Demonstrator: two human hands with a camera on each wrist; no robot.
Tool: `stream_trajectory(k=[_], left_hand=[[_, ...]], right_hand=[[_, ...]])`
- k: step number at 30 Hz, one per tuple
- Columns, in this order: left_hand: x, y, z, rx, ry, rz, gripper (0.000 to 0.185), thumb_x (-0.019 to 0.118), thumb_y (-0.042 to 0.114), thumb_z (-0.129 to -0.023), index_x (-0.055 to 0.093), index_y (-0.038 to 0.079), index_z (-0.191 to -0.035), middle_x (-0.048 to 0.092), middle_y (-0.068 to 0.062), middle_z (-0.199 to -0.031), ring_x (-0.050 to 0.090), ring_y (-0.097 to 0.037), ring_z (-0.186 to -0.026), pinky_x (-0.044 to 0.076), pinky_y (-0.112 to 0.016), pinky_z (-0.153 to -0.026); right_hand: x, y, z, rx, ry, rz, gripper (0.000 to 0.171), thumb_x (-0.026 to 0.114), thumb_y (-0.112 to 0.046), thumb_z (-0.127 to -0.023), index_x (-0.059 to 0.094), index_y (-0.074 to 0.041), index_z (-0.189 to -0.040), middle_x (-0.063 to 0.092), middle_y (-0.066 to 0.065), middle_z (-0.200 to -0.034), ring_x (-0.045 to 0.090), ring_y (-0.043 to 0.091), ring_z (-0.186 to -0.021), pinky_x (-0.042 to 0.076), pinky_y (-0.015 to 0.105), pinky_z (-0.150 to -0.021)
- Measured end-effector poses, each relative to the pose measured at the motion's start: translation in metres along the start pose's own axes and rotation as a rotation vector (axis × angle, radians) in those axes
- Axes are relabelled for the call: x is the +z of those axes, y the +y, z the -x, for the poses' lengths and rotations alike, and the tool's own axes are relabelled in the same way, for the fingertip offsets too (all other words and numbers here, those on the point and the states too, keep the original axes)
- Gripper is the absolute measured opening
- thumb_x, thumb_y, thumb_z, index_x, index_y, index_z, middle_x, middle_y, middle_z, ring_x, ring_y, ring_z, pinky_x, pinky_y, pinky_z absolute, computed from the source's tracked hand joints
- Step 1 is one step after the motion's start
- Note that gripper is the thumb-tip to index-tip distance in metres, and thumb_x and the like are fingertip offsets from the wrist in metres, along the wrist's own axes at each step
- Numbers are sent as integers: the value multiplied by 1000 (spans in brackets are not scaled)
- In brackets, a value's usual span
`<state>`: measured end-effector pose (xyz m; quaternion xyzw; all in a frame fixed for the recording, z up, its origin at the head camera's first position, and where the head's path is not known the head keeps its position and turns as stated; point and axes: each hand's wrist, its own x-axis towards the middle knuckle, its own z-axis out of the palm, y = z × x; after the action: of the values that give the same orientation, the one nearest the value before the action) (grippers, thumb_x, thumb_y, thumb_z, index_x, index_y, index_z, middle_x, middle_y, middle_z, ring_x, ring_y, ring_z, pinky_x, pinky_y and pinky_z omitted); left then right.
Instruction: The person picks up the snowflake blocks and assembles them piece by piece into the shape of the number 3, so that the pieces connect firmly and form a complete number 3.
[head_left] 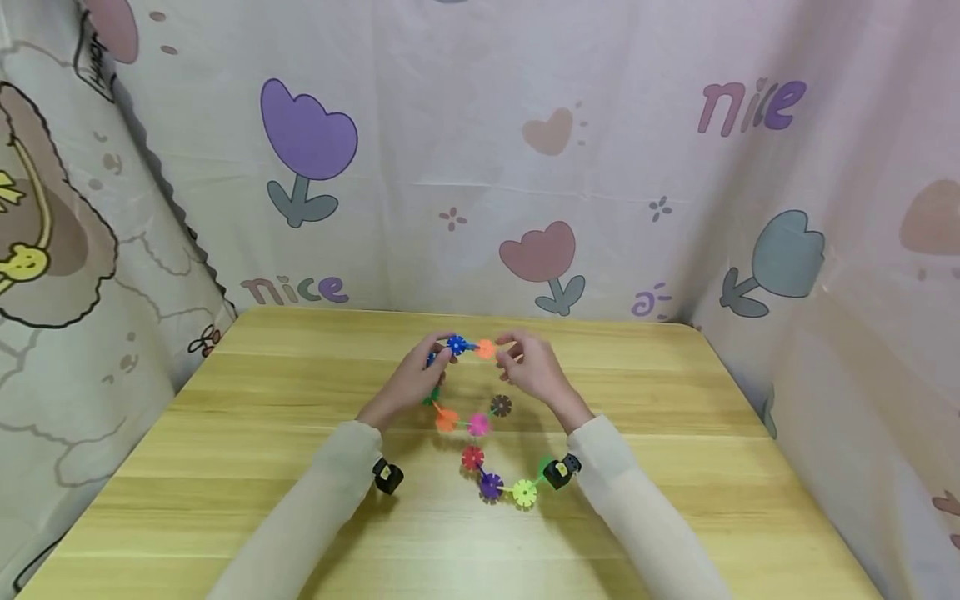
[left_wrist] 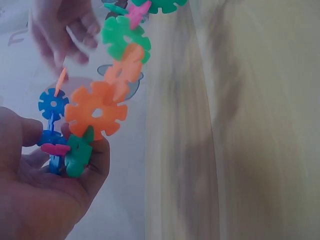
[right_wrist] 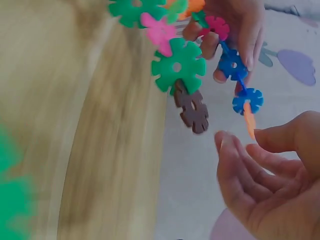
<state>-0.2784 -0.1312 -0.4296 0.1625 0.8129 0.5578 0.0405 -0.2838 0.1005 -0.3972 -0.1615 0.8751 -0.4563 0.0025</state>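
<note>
A chain of slotted plastic snowflake discs hangs over the table between my hands. My left hand [head_left: 411, 377] grips its blue discs [right_wrist: 233, 65] between thumb and fingers, beside a pink disc [left_wrist: 55, 149] and a green disc [left_wrist: 78, 156]. At the chain's upper end, an orange disc [head_left: 486, 348] sticks out from a blue one. My right hand [head_left: 534, 367] is beside it, thumb tip right at its edge and fingers spread apart. Lower along the chain come an orange disc [left_wrist: 96, 111], a pink disc [head_left: 478, 425] and a brown disc [right_wrist: 193, 107] on a short branch.
The chain's lower part runs toward me through red [head_left: 472, 458], purple [head_left: 491, 486] and yellow [head_left: 524, 493] discs to a green one near the right wrist camera [head_left: 558, 473]. Beneath lies a wooden table [head_left: 300, 367]; a patterned curtain [head_left: 450, 150] stands behind it.
</note>
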Motion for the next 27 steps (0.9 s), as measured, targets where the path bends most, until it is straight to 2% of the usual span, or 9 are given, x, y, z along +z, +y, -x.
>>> stream_trajectory(k=[3,6,9,11,15,19,22,27], left_hand=[[-8,-3,3,-31,28,0,47,36,31,-114,32,21,-160,55,-24,-129,56,-33,-85,51,-31,-70],[-13,-4,5,-53,62,-14,48,34,31,-114,29,24,-161,53,-22,-128,56,-32,-87,50,-31,-70],[-13,-5,5,-62,89,-14,47,33,29,-114,28,25,-161,53,-24,-122,55,-29,-83,48,-29,-68],[-11,-6,5,-64,104,-15,47,32,28,-115,27,25,-161,52,-23,-120,55,-29,-82,48,-29,-67],[-9,-9,4,-68,129,-16,48,30,26,-115,23,24,-162,52,-26,-123,55,-31,-83,48,-29,-66],[-8,-10,3,-83,156,-2,48,29,26,-115,23,25,-163,50,-26,-128,55,-31,-85,48,-27,-67],[-9,-11,3,-93,165,5,49,28,26,-115,21,28,-163,49,-25,-127,57,-30,-87,48,-24,-64],[-17,-8,7,-71,141,-12,50,31,23,-115,24,31,-163,53,-20,-120,60,-31,-88,50,-25,-63]], right_hand=[[-2,-3,8,-24,-92,124,12,64,-10,-102,69,-2,-108,74,17,-90,73,30,-74,59,26,-62],[-1,-6,16,-56,-270,250,17,65,-14,-102,73,-1,-95,72,15,-82,62,16,-62,51,22,-56],[6,-5,25,-97,-415,340,24,66,-22,-102,76,-2,-92,71,11,-76,52,9,-57,43,20,-55],[13,-3,29,-110,-455,386,29,67,-29,-101,78,-3,-94,70,9,-72,44,8,-54,40,21,-53],[27,1,37,-70,-441,481,43,74,-47,-94,76,-6,-109,73,1,-77,53,6,-58,47,23,-57],[36,3,40,-29,-404,561,56,86,-50,-80,71,-8,-114,69,-5,-76,59,8,-63,51,27,-61],[39,4,40,-45,-401,572,46,90,-39,-79,68,-11,-109,68,-4,-77,59,9,-64,51,27,-60],[35,8,37,-99,-401,541,21,83,-20,-88,69,-13,-101,70,-1,-80,60,9,-67,52,27,-63]])
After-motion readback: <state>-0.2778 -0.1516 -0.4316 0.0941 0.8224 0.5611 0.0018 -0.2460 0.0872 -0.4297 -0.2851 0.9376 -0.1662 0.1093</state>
